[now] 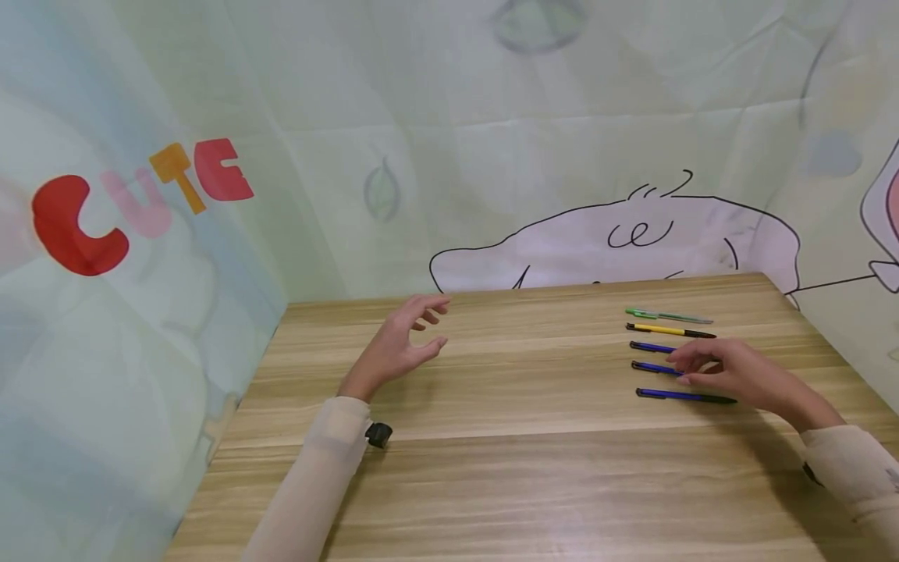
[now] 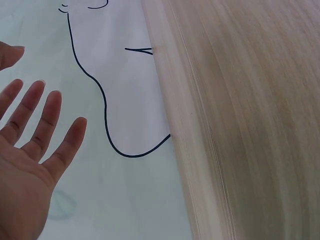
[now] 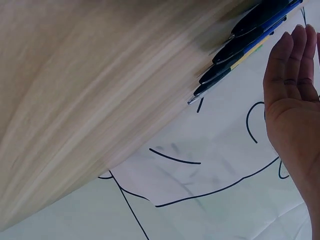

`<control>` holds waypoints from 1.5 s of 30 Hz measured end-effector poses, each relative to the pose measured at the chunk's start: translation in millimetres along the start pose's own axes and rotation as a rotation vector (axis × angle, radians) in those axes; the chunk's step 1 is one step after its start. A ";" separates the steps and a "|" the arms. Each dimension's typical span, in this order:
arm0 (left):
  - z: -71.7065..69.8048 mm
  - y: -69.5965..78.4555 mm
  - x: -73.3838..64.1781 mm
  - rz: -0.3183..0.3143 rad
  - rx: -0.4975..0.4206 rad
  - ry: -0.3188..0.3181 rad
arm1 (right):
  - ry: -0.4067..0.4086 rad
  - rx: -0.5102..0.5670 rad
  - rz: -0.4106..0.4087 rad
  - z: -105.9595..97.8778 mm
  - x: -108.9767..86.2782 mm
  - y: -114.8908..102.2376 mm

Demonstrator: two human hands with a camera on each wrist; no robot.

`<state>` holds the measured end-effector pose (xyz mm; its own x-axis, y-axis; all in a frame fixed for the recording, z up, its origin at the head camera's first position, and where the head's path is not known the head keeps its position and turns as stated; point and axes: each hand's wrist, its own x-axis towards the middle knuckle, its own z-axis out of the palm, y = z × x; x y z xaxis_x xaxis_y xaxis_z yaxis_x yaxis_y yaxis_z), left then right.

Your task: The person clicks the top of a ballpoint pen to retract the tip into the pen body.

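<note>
Several pens lie in a column on the right side of the wooden table (image 1: 506, 476), all pointing the same way. Farthest back is a clear pen with a green end (image 1: 660, 315), then a yellow pen (image 1: 663, 329). Nearer come three blue pens: a far one (image 1: 648, 346), a middle one (image 1: 649, 367) and a near one (image 1: 677, 395). My right hand (image 1: 747, 376) is over the blue pens, fingers gently bent and holding nothing; it hides parts of the far and middle ones. My left hand (image 1: 396, 342), empty with fingers spread, is raised above the table's left part.
A printed cloth backdrop (image 1: 337, 187) hangs behind the table and along its left side, with coloured letters and a line drawing. The table's back edge (image 1: 534, 290) meets it. A dark band (image 1: 378, 435) sits at my left wrist.
</note>
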<state>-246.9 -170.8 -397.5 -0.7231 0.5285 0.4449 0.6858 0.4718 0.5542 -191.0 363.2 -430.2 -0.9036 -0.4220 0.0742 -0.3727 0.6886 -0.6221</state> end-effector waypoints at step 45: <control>2.2 1.6 -2.2 -0.021 -0.015 -0.002 | -0.143 -0.008 -0.059 15.9 -0.4 7.4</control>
<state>-244.0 -169.7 -399.1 -0.7368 0.5204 0.4316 0.6694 0.4722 0.5736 -190.0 359.1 -447.2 -0.8408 -0.5413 -0.0019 -0.4264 0.6646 -0.6136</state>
